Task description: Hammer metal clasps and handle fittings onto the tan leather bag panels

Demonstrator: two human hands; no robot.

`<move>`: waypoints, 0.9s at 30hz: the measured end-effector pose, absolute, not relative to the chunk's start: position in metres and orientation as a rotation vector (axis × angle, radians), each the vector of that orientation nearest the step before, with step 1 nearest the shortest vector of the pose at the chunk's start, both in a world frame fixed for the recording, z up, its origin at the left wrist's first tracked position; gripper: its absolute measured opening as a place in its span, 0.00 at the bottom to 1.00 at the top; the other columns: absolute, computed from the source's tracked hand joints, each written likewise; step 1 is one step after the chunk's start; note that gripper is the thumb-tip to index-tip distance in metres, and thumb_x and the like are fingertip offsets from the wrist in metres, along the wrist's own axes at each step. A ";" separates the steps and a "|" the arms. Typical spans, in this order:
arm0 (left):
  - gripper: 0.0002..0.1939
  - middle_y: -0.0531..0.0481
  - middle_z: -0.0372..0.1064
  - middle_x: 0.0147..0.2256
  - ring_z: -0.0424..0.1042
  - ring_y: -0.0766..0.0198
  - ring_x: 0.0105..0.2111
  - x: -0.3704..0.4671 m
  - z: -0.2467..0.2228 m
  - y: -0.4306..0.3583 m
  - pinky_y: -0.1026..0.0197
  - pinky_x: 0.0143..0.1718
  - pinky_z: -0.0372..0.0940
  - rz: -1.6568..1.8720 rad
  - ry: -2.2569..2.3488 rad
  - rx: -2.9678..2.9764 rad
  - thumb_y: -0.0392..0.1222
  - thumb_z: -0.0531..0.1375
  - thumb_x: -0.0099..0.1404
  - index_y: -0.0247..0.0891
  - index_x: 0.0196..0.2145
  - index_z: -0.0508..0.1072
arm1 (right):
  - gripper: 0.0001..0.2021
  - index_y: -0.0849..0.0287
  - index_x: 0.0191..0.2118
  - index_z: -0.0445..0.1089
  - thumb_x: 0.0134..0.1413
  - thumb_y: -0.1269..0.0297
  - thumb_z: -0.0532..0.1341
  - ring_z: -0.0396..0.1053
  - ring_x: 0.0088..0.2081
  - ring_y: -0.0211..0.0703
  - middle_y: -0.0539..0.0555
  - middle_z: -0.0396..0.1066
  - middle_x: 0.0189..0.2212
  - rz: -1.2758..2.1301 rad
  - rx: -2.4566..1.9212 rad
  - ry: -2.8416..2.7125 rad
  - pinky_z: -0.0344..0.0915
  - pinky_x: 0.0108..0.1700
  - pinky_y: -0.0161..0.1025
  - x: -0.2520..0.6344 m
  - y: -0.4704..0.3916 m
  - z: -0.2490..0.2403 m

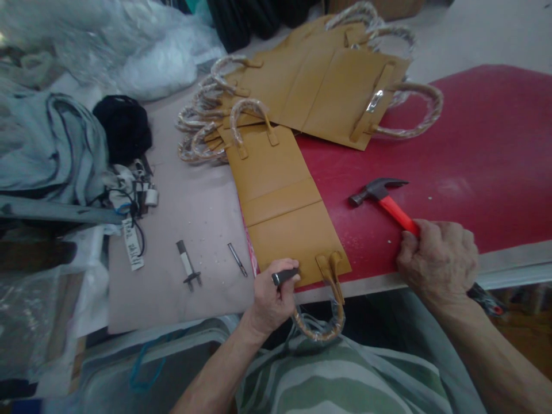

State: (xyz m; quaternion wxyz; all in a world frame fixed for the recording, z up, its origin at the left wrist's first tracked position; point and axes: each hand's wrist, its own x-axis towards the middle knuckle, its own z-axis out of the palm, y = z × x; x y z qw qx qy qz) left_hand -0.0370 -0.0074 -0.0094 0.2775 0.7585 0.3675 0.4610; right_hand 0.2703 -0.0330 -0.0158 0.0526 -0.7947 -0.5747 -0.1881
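Head view
Left hand point(272, 302): closed in a fist around a small dark punch point(284, 276), tip set on the near edge of the tan leather piece point(282, 204).
Right hand point(437, 261): fingers wrapped tight around the orange handle of the hammer point(385, 199), head resting on the red mat point(474, 167), well right of the punch.
Leather piece: flat, spanning the seam between red mat and pale table point(194, 213); one wrapped handle point(248, 115) at the far end, another point(321, 328) hanging over the near table edge, just beside the left hand.
Stack of leather pieces point(328, 86): farther back, same tan colour, wrapped handles fanned to both sides.
Small tools point(190, 264): two on the pale table, left of the leather piece.
Far left: grey cloth point(47, 144), black bundle point(125, 126), clear plastic point(129, 46).
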 end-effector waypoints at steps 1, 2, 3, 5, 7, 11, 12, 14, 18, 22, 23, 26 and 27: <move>0.12 0.43 0.77 0.40 0.79 0.60 0.42 -0.037 -0.010 -0.008 0.59 0.46 0.76 1.238 0.983 2.034 0.27 0.59 0.66 0.36 0.46 0.70 | 0.17 0.62 0.43 0.72 0.63 0.55 0.51 0.60 0.37 0.54 0.63 0.68 0.37 -0.583 -2.414 -1.748 0.55 0.37 0.45 0.271 -0.033 -0.017; 0.12 0.43 0.77 0.40 0.79 0.60 0.42 -0.037 -0.011 -0.008 0.59 0.46 0.76 1.239 0.979 2.029 0.27 0.59 0.66 0.36 0.47 0.69 | 0.17 0.62 0.43 0.72 0.63 0.55 0.51 0.60 0.37 0.54 0.62 0.68 0.37 -0.593 -2.412 -1.748 0.55 0.37 0.45 0.271 -0.033 -0.018; 0.13 0.43 0.77 0.40 0.79 0.61 0.42 -0.037 -0.012 -0.008 0.59 0.46 0.76 1.241 0.977 2.023 0.27 0.59 0.66 0.36 0.47 0.69 | 0.17 0.62 0.43 0.72 0.63 0.55 0.51 0.60 0.37 0.54 0.63 0.68 0.37 -0.599 -2.408 -1.752 0.55 0.37 0.45 0.272 -0.033 -0.019; 0.13 0.43 0.77 0.40 0.80 0.61 0.42 -0.036 -0.014 -0.008 0.59 0.46 0.76 1.250 0.973 2.030 0.27 0.58 0.66 0.36 0.47 0.69 | 0.17 0.62 0.43 0.71 0.62 0.56 0.51 0.60 0.37 0.55 0.63 0.68 0.36 -0.600 -2.403 -1.765 0.55 0.36 0.46 0.273 -0.033 -0.020; 0.12 0.44 0.77 0.39 0.80 0.61 0.42 -0.035 -0.015 -0.008 0.60 0.46 0.76 1.262 0.980 2.064 0.28 0.58 0.67 0.37 0.47 0.69 | 0.17 0.62 0.43 0.71 0.60 0.56 0.52 0.60 0.36 0.56 0.63 0.67 0.35 -0.563 -2.408 -1.771 0.56 0.36 0.46 0.276 -0.032 -0.019; 0.08 0.44 0.78 0.38 0.80 0.61 0.41 -0.034 -0.014 -0.007 0.60 0.45 0.77 1.263 1.031 2.133 0.30 0.57 0.68 0.37 0.44 0.70 | 0.18 0.63 0.44 0.70 0.61 0.56 0.51 0.61 0.36 0.55 0.64 0.67 0.36 -0.191 -2.464 -1.752 0.57 0.36 0.46 0.279 -0.024 -0.001; 0.08 0.44 0.78 0.38 0.80 0.61 0.40 -0.034 -0.013 -0.007 0.60 0.44 0.77 1.262 1.039 2.138 0.31 0.57 0.68 0.37 0.44 0.71 | 0.17 0.62 0.44 0.69 0.62 0.56 0.51 0.62 0.36 0.54 0.63 0.68 0.36 -0.031 -2.488 -1.730 0.57 0.35 0.45 0.279 -0.022 0.006; 0.08 0.44 0.78 0.38 0.81 0.61 0.40 -0.034 -0.014 -0.008 0.60 0.44 0.77 1.260 1.045 2.138 0.31 0.57 0.68 0.37 0.44 0.71 | 0.14 0.60 0.40 0.68 0.59 0.55 0.54 0.63 0.33 0.51 0.60 0.68 0.33 0.333 -2.535 -1.588 0.57 0.33 0.44 0.277 -0.018 0.023; 0.08 0.44 0.79 0.38 0.80 0.60 0.41 -0.035 -0.017 -0.009 0.59 0.44 0.77 1.223 1.056 2.126 0.32 0.57 0.68 0.38 0.44 0.71 | 0.14 0.55 0.33 0.65 0.47 0.51 0.64 0.60 0.24 0.43 0.50 0.64 0.22 1.284 -2.149 -0.854 0.57 0.25 0.39 0.265 -0.023 0.050; 0.08 0.44 0.78 0.38 0.80 0.60 0.40 -0.034 -0.020 -0.010 0.60 0.44 0.76 1.188 1.059 2.127 0.32 0.57 0.68 0.38 0.43 0.72 | 0.20 0.56 0.32 0.66 0.38 0.51 0.72 0.52 0.19 0.32 0.44 0.58 0.22 1.701 -1.599 -0.342 0.53 0.20 0.32 0.247 -0.037 0.057; 0.08 0.44 0.78 0.37 0.80 0.60 0.39 -0.033 -0.020 -0.010 0.60 0.43 0.76 1.191 1.059 2.122 0.32 0.57 0.67 0.38 0.43 0.71 | 0.20 0.56 0.31 0.65 0.39 0.49 0.72 0.49 0.18 0.30 0.43 0.55 0.21 1.690 -1.593 -0.323 0.50 0.18 0.30 0.243 -0.040 0.058; 0.08 0.45 0.78 0.37 0.80 0.60 0.38 -0.032 -0.020 -0.010 0.61 0.42 0.76 1.203 1.065 2.111 0.32 0.58 0.67 0.38 0.43 0.71 | 0.23 0.54 0.28 0.61 0.49 0.40 0.65 0.46 0.16 0.31 0.41 0.51 0.18 1.593 -1.707 -0.523 0.46 0.15 0.30 0.235 -0.048 0.064; 0.08 0.45 0.78 0.37 0.80 0.61 0.37 -0.031 -0.020 -0.010 0.61 0.41 0.76 1.204 1.069 2.109 0.32 0.58 0.67 0.38 0.43 0.71 | 0.24 0.54 0.27 0.60 0.53 0.38 0.61 0.47 0.15 0.32 0.42 0.52 0.17 1.528 -1.756 -0.674 0.46 0.15 0.31 0.233 -0.050 0.070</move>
